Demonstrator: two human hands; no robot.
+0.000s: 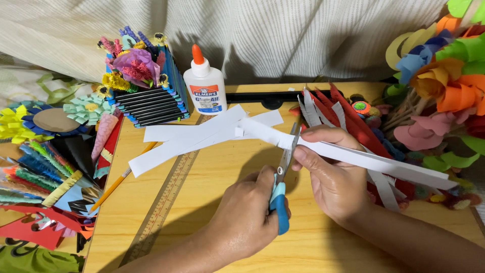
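A pale wooden tabletop (212, 187) fills the middle of the view, backed by a cream ribbed curtain (283, 35). Paper craft crowds both edges: fringed and curled coloured cut-outs (35, 187) heap at the left, and rolled paper flowers (444, 76) in orange, green, blue and pink stand at the right.

One white glue bottle (204, 86) with an orange cap stands upright near the far edge. Beside it sits one box-like holder (151, 98) built of stacked dark strips with blue ends, topped with paper blossoms. One long wooden ruler (164, 202) lies diagonally, and one yellow pencil (121, 179) lies just left of it. About three flat white paper strips (192, 136) lie crossed on the table.

The left hand (247, 212) is closed around the blue handles of one pair of scissors (283, 172), whose steel blades point away and meet the edge of a long white paper strip (364, 159). The right hand (333, 172) pinches that strip between thumb and fingers just beside the blades; the strip runs out to the right above red and white fringed paper (348, 114).
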